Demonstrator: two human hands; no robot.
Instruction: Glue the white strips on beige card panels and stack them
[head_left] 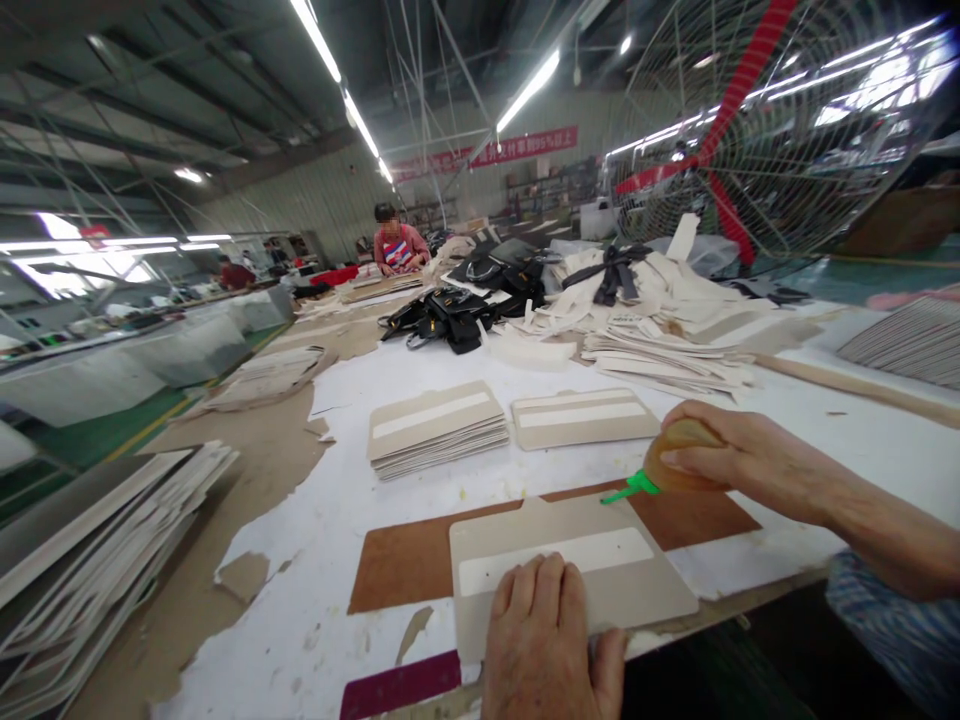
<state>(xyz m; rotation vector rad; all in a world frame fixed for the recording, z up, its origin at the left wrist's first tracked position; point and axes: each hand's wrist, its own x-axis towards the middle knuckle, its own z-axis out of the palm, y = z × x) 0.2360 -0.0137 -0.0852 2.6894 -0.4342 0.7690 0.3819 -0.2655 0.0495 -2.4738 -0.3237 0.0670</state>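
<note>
My right hand [720,450] is wrapped round a yellowish squeeze bottle [679,450] with a green nozzle [637,485]. The nozzle's tip points down at the top edge of a beige flat panel [675,590], which has a white strip [555,562] across it. My left hand [540,630] lies flat on the panel's lower part, fingers stretched out. Under the panel is a brown sheet [405,565], showing at both sides. A dark purple piece [401,685] lies at the table's near edge, left of my left hand.
Farther back are a stack of beige panels [439,430] and another panel pile [585,418]. Black strapped pieces [450,315] and heaped beige cut pieces [660,350] lie beyond. More stacked pieces [112,570] are at left. A large fan [705,160] stands right; a person [400,245] is at the far end.
</note>
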